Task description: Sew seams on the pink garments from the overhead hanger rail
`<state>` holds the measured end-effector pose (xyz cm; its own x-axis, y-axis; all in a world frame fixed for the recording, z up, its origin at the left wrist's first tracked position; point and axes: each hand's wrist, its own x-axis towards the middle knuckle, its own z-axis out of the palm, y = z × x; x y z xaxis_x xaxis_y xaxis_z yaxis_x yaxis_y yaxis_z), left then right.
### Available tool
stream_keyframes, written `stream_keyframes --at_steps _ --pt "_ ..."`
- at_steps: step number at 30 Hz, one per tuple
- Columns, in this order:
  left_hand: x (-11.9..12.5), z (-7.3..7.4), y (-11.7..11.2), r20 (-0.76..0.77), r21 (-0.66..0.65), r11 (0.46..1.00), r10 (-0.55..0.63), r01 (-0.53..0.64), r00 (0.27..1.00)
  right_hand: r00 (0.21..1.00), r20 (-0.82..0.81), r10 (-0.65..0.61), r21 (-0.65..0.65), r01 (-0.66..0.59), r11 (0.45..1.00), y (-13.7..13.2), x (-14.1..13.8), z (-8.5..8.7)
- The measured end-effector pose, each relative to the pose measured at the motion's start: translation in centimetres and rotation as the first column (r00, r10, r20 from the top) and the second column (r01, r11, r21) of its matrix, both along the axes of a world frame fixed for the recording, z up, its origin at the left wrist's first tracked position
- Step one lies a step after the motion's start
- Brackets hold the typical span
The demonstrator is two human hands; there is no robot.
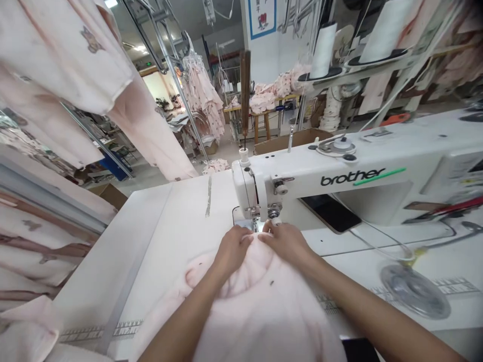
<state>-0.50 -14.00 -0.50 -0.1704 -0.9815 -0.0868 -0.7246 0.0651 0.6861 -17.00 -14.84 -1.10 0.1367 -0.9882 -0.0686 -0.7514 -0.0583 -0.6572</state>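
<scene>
A white Brother sewing machine (339, 176) stands directly beyond both hands, its needle head (264, 201) just above and between the fingertips, so the head blocks the way straight ahead. A dark phone (331, 213) lies on the counter (177, 226) to the right of the fingers, under the machine's arm, with a thin cable running from it toward a round clear disc (415, 290) further right. Two thread cones (324, 49) rise on the stand far behind the machine. Pale pink garments (75, 75) hang well off to the left. The pink fabric piece (264, 306) lies on the counter under both hands and spreads back toward the person, its far edge at the needle. The left hand (233, 249) presses its curled fingers onto that edge, and the right hand (287, 242) pinches the same edge just beside it; the fingers are narrow, holding the cloth, nearly touching each other.
</scene>
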Motion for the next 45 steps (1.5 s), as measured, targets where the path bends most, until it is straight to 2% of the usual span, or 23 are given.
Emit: stream_keyframes --at_steps 2,7,14,25,37,45 --pt "-0.1 -0.5 -0.8 0.078 -0.036 0.999 0.039 -0.036 0.996 0.999 -0.029 -0.023 0.024 0.024 0.999 -0.6 0.3 -0.2" --pt "-0.8 -0.7 -2.3 0.105 0.011 0.995 0.102 -0.104 0.989 0.995 -0.078 -0.058 0.047 0.062 0.997 -1.6 0.4 -0.3" --pt "-1.5 -0.4 -2.6 0.139 0.012 0.99 0.136 -0.139 0.981 0.99 -0.103 -0.096 0.025 0.099 0.995 -2.0 0.2 -0.8" --pt "-1.3 -0.4 -2.6 0.149 -0.029 0.996 0.087 -0.083 0.985 0.986 -0.119 -0.114 -0.029 0.111 0.993 -1.7 0.2 -0.9" --pt "-1.3 -1.3 -2.9 0.14 -0.08 0.992 0.113 -0.103 0.984 0.988 -0.126 -0.092 -0.087 0.081 0.993 -2.0 0.2 -1.3" --pt "-1.3 -1.3 -3.2 0.209 -0.133 0.988 0.104 -0.077 0.972 0.986 -0.132 -0.106 -0.109 0.092 0.99 -2.4 0.5 -1.8"
